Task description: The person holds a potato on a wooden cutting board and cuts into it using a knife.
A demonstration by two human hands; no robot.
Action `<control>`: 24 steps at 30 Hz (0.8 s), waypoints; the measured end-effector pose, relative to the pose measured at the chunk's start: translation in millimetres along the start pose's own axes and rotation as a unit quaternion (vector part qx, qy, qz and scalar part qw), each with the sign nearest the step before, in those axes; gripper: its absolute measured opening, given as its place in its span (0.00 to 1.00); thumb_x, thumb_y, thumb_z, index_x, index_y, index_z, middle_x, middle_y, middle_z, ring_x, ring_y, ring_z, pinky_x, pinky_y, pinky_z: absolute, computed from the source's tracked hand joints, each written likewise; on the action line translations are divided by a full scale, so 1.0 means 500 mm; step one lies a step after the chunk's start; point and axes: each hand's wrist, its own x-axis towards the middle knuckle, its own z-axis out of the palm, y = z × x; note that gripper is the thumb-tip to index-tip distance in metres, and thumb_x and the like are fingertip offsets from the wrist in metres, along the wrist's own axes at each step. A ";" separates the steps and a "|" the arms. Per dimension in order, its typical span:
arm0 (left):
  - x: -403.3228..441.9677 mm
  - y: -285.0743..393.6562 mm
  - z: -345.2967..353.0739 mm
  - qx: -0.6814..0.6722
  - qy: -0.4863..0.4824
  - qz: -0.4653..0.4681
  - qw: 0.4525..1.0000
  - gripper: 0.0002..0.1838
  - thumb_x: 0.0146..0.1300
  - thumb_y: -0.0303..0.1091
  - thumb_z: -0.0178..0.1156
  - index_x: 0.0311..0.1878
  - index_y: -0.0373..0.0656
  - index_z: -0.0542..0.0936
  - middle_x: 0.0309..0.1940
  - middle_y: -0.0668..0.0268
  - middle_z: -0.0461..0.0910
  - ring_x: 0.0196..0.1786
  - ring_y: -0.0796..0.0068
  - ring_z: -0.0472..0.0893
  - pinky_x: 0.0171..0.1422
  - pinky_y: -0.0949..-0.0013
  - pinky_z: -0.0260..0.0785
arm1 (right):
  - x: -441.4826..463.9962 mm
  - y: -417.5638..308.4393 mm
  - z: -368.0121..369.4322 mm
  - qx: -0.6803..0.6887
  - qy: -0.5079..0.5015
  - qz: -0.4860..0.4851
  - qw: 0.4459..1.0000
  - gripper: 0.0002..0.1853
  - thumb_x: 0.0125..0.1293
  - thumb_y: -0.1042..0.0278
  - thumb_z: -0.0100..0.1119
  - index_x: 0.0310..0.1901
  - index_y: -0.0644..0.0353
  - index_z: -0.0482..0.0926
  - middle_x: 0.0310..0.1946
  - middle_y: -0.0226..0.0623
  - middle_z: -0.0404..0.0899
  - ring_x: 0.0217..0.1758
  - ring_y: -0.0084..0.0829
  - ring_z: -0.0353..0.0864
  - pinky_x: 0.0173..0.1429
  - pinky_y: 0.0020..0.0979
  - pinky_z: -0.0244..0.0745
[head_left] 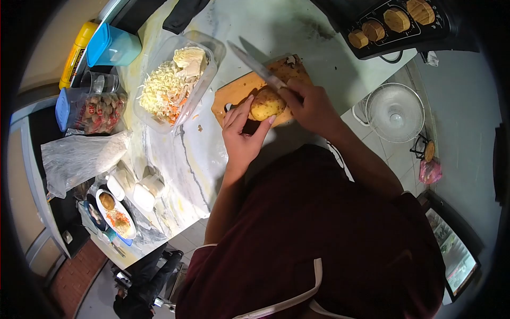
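A yellow-brown potato [267,105] is held over a wooden cutting board [226,99] on the marble-patterned table. My left hand [244,133] grips it from the near left, thumb and fingers pressed against its sides. In my right hand [308,106] is a knife [255,65], its blade pointing up and to the left, away from my body. That hand is right beside the potato; whether its fingers touch the skin I cannot tell. Left of the board stands a clear plastic container [183,114] with shredded cabbage, carrot and a larger pale piece.
A blue-lidded container [114,48], a jar of brown pieces [101,111] and a plastic bag [85,157] line the left side. Near the lower left lies a white oval dish [127,228]. A black appliance with wooden knobs [396,20] stands at upper right, above a fan [396,112].
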 end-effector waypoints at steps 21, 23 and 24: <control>-0.001 -0.006 0.003 0.003 -0.003 0.050 0.999 0.32 0.48 0.35 0.76 0.58 0.37 0.79 0.50 0.55 0.83 0.52 0.60 0.80 0.60 0.63 0.65 | -0.003 0.000 0.000 -0.043 -0.003 -0.012 0.999 0.12 0.71 0.62 0.58 0.35 0.63 0.76 0.18 0.40 0.73 0.19 0.26 0.73 0.27 0.32 0.67; -0.003 -0.008 0.001 0.009 -0.006 0.050 0.999 0.32 0.48 0.35 0.76 0.58 0.37 0.79 0.50 0.55 0.83 0.52 0.60 0.80 0.60 0.63 0.65 | 0.003 0.004 0.001 -0.012 0.017 0.043 0.999 0.12 0.71 0.62 0.58 0.34 0.63 0.76 0.18 0.40 0.73 0.19 0.25 0.73 0.27 0.31 0.67; -0.002 -0.010 0.003 0.003 -0.004 0.045 0.999 0.32 0.48 0.35 0.76 0.58 0.37 0.79 0.50 0.55 0.83 0.52 0.60 0.80 0.60 0.64 0.65 | 0.001 0.003 0.002 -0.011 0.019 0.042 0.999 0.12 0.71 0.62 0.58 0.34 0.63 0.76 0.18 0.40 0.73 0.19 0.25 0.73 0.27 0.31 0.67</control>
